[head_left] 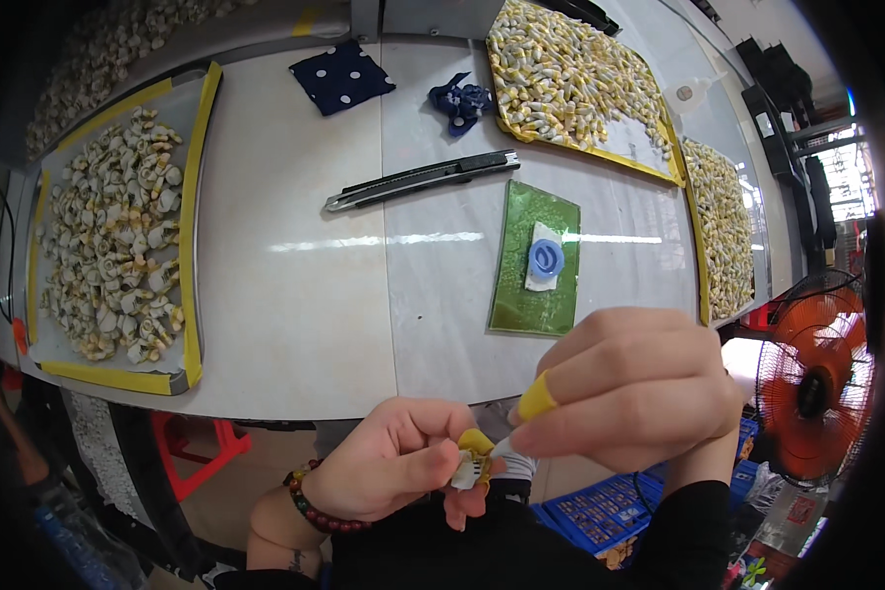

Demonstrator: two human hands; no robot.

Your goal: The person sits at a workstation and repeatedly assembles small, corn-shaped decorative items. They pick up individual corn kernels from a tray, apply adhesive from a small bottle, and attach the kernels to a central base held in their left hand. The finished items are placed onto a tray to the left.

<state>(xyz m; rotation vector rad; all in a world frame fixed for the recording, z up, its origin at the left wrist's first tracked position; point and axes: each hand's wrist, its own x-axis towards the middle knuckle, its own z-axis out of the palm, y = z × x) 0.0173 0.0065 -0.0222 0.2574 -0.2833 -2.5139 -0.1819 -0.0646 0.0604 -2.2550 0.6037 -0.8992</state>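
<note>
The head fisheye view looks down from above, close to the hands (639,388)

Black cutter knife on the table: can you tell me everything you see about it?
The cutter knife is long and slim, with a black body and a silvery, metal-looking pointed end. It lies flat on the pale table, slanting, its pointed end to the picture's left and slightly lower. Nobody touches it.
</note>
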